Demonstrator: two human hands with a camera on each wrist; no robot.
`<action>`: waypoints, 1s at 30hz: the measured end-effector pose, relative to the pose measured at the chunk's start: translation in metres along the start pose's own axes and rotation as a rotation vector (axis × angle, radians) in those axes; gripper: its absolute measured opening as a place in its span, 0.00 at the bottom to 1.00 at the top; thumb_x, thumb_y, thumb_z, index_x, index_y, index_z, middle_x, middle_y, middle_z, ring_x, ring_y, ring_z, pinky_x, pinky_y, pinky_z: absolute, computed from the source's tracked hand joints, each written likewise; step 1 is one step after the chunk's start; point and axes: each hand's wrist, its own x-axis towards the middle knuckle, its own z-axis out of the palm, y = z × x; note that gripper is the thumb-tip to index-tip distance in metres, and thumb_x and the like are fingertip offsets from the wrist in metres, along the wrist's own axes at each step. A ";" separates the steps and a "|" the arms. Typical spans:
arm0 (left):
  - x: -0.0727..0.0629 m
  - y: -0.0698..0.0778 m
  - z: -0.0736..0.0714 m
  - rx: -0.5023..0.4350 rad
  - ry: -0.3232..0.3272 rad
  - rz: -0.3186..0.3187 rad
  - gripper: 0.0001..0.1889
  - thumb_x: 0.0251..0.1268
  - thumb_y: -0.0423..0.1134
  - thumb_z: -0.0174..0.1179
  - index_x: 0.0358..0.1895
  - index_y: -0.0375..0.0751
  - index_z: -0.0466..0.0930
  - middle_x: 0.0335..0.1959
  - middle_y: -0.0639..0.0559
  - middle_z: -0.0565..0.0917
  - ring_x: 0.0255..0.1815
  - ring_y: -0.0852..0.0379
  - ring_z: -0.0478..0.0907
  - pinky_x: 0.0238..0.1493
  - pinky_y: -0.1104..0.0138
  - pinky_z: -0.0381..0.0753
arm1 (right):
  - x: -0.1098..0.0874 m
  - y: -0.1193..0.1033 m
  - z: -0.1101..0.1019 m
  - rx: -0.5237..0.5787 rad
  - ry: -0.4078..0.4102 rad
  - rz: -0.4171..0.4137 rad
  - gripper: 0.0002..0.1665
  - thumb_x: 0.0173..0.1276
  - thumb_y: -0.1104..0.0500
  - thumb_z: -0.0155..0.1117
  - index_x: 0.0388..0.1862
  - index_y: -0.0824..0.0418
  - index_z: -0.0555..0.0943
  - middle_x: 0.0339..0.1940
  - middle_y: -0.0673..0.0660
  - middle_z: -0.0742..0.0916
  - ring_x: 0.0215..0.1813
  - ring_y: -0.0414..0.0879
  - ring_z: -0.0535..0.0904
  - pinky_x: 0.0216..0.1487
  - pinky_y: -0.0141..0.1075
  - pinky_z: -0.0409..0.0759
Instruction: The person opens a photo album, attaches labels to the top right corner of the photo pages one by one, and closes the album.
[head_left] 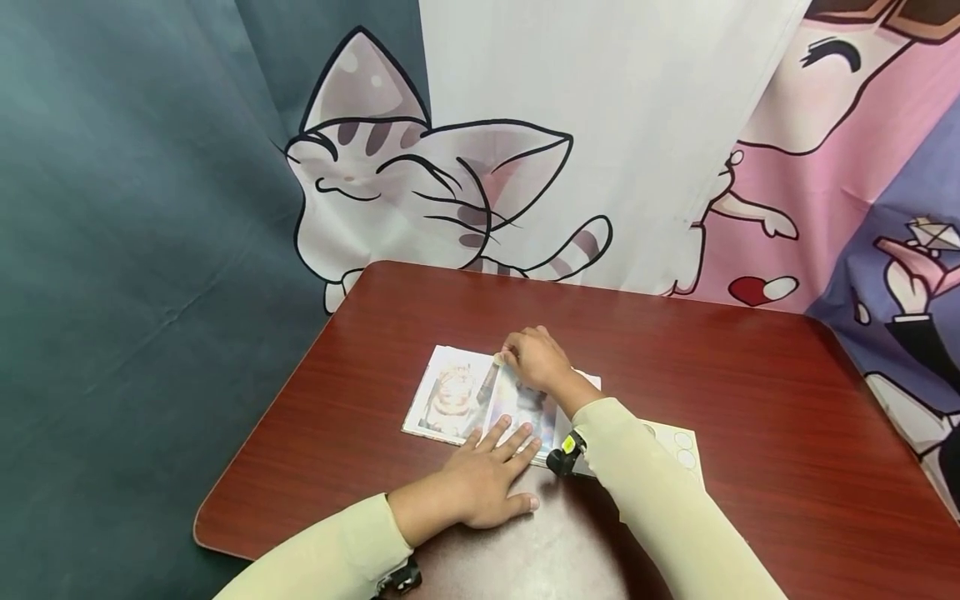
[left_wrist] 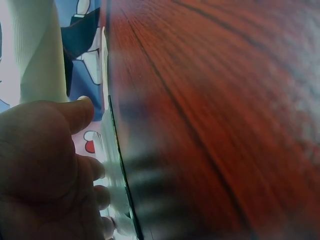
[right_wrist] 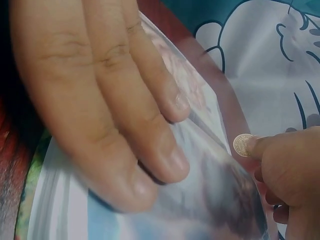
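An open book (head_left: 450, 392) with glossy illustrated pages lies on the table. My left hand (head_left: 491, 483) rests with spread fingers on its near edge; in the right wrist view, its fingers (right_wrist: 105, 115) press down on the page. The left wrist view shows the left hand (left_wrist: 45, 170) beside the thin edge of the book (left_wrist: 117, 175). At the far edge of the book my right hand (head_left: 536, 358) pinches a small round gold sticker (right_wrist: 243, 145) with an embossed-looking pattern. The other fingers of the right hand (right_wrist: 292, 175) are curled under.
A pale sheet with round outlines (head_left: 686, 458) lies to the right of the book, partly hidden by the right sleeve (head_left: 660, 492). The reddish-brown table (head_left: 337, 400) has rounded corners. Behind it hangs a curtain with a cartoon cat (head_left: 390, 200).
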 end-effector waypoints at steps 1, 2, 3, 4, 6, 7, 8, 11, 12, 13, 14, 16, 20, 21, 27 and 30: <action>0.000 0.000 0.000 0.001 0.003 -0.001 0.42 0.74 0.70 0.43 0.84 0.57 0.47 0.85 0.57 0.44 0.84 0.48 0.35 0.78 0.44 0.49 | 0.001 0.000 0.001 0.003 0.000 0.002 0.09 0.77 0.50 0.62 0.46 0.53 0.84 0.47 0.52 0.85 0.56 0.52 0.74 0.58 0.46 0.75; 0.000 0.000 0.000 0.002 0.005 -0.002 0.42 0.74 0.70 0.43 0.84 0.57 0.47 0.85 0.57 0.44 0.84 0.48 0.35 0.78 0.44 0.49 | 0.002 -0.001 0.001 0.005 -0.001 0.004 0.09 0.77 0.50 0.62 0.45 0.53 0.84 0.46 0.52 0.85 0.55 0.51 0.74 0.57 0.46 0.75; 0.000 0.000 0.000 0.003 0.008 -0.003 0.42 0.74 0.70 0.44 0.84 0.58 0.47 0.85 0.57 0.44 0.84 0.48 0.35 0.78 0.44 0.49 | 0.003 -0.001 0.002 0.005 -0.001 0.006 0.09 0.77 0.50 0.62 0.44 0.53 0.84 0.46 0.52 0.85 0.55 0.51 0.74 0.57 0.46 0.75; 0.000 0.000 0.000 0.002 0.009 -0.002 0.42 0.74 0.70 0.44 0.84 0.57 0.47 0.85 0.57 0.44 0.84 0.48 0.36 0.78 0.44 0.49 | 0.004 -0.002 0.002 0.005 -0.004 0.008 0.09 0.77 0.50 0.62 0.44 0.52 0.84 0.46 0.51 0.85 0.56 0.51 0.74 0.58 0.46 0.75; 0.000 0.001 0.001 0.004 0.011 0.001 0.42 0.74 0.70 0.44 0.84 0.57 0.47 0.85 0.57 0.44 0.84 0.48 0.36 0.78 0.44 0.49 | 0.005 -0.003 0.003 0.005 -0.013 0.017 0.08 0.77 0.49 0.63 0.42 0.52 0.84 0.45 0.51 0.85 0.55 0.51 0.74 0.57 0.46 0.74; 0.000 0.001 0.001 0.005 0.013 0.002 0.42 0.74 0.70 0.44 0.84 0.57 0.47 0.85 0.57 0.44 0.84 0.48 0.36 0.78 0.44 0.49 | 0.006 -0.003 0.004 0.001 -0.017 0.023 0.08 0.77 0.49 0.63 0.41 0.51 0.84 0.44 0.51 0.84 0.55 0.51 0.74 0.57 0.46 0.74; 0.000 0.001 0.001 0.006 0.014 0.003 0.42 0.74 0.70 0.44 0.84 0.57 0.47 0.85 0.57 0.44 0.84 0.48 0.36 0.78 0.44 0.49 | 0.007 -0.003 0.004 -0.001 -0.018 0.023 0.08 0.76 0.49 0.63 0.40 0.51 0.84 0.44 0.51 0.85 0.55 0.51 0.74 0.57 0.46 0.74; 0.000 0.000 0.001 0.013 0.017 0.003 0.42 0.74 0.70 0.44 0.84 0.57 0.47 0.85 0.57 0.43 0.84 0.48 0.35 0.78 0.44 0.49 | 0.008 -0.003 0.005 0.000 -0.023 0.028 0.08 0.76 0.49 0.64 0.38 0.51 0.84 0.42 0.50 0.85 0.54 0.52 0.74 0.56 0.47 0.75; 0.000 0.000 0.001 0.014 0.016 0.003 0.42 0.74 0.70 0.44 0.84 0.57 0.47 0.85 0.57 0.43 0.84 0.48 0.35 0.78 0.44 0.49 | 0.009 -0.003 0.006 0.002 -0.024 0.031 0.09 0.76 0.49 0.64 0.38 0.51 0.84 0.43 0.50 0.85 0.54 0.52 0.74 0.56 0.47 0.75; 0.000 0.000 0.001 0.015 0.015 0.002 0.42 0.74 0.70 0.43 0.84 0.57 0.46 0.85 0.57 0.43 0.84 0.48 0.35 0.78 0.44 0.49 | 0.009 -0.003 0.006 0.007 -0.024 0.030 0.09 0.75 0.49 0.64 0.38 0.51 0.85 0.42 0.51 0.86 0.54 0.53 0.74 0.56 0.47 0.75; 0.000 0.000 0.000 0.014 0.015 0.002 0.42 0.74 0.70 0.43 0.84 0.57 0.47 0.85 0.57 0.43 0.84 0.48 0.35 0.78 0.44 0.49 | 0.009 -0.003 0.006 0.012 -0.025 0.031 0.09 0.75 0.50 0.64 0.37 0.51 0.85 0.42 0.51 0.86 0.54 0.53 0.75 0.56 0.48 0.75; -0.001 0.001 0.000 0.011 0.016 0.002 0.42 0.74 0.70 0.43 0.84 0.57 0.47 0.85 0.57 0.44 0.84 0.48 0.35 0.78 0.44 0.49 | 0.009 -0.004 0.007 0.017 -0.029 0.036 0.09 0.75 0.49 0.64 0.37 0.50 0.85 0.43 0.50 0.86 0.54 0.53 0.74 0.57 0.48 0.75; -0.002 0.001 -0.001 0.005 0.013 0.002 0.42 0.74 0.70 0.43 0.84 0.57 0.47 0.85 0.57 0.44 0.84 0.49 0.35 0.78 0.45 0.49 | 0.008 -0.005 0.009 0.014 -0.028 0.035 0.09 0.75 0.49 0.64 0.37 0.50 0.85 0.45 0.51 0.85 0.55 0.53 0.74 0.58 0.48 0.75; -0.002 0.001 -0.001 0.005 0.011 0.001 0.42 0.74 0.71 0.43 0.84 0.57 0.47 0.85 0.57 0.44 0.84 0.49 0.35 0.78 0.45 0.49 | 0.008 -0.005 0.009 0.013 -0.028 0.034 0.09 0.75 0.49 0.64 0.36 0.50 0.85 0.45 0.51 0.85 0.55 0.52 0.74 0.58 0.48 0.74; -0.002 0.001 0.000 0.003 0.004 -0.002 0.42 0.74 0.71 0.43 0.84 0.58 0.47 0.85 0.58 0.44 0.84 0.49 0.35 0.78 0.45 0.48 | 0.008 -0.006 0.014 -0.012 -0.034 0.025 0.09 0.75 0.50 0.63 0.34 0.49 0.84 0.44 0.51 0.85 0.54 0.51 0.73 0.56 0.47 0.75; -0.002 0.000 0.000 -0.004 0.005 -0.003 0.42 0.74 0.71 0.43 0.84 0.58 0.47 0.85 0.58 0.44 0.84 0.49 0.35 0.78 0.45 0.48 | 0.008 -0.006 0.015 -0.020 -0.036 0.031 0.09 0.75 0.50 0.63 0.33 0.48 0.84 0.44 0.50 0.84 0.54 0.50 0.73 0.55 0.46 0.75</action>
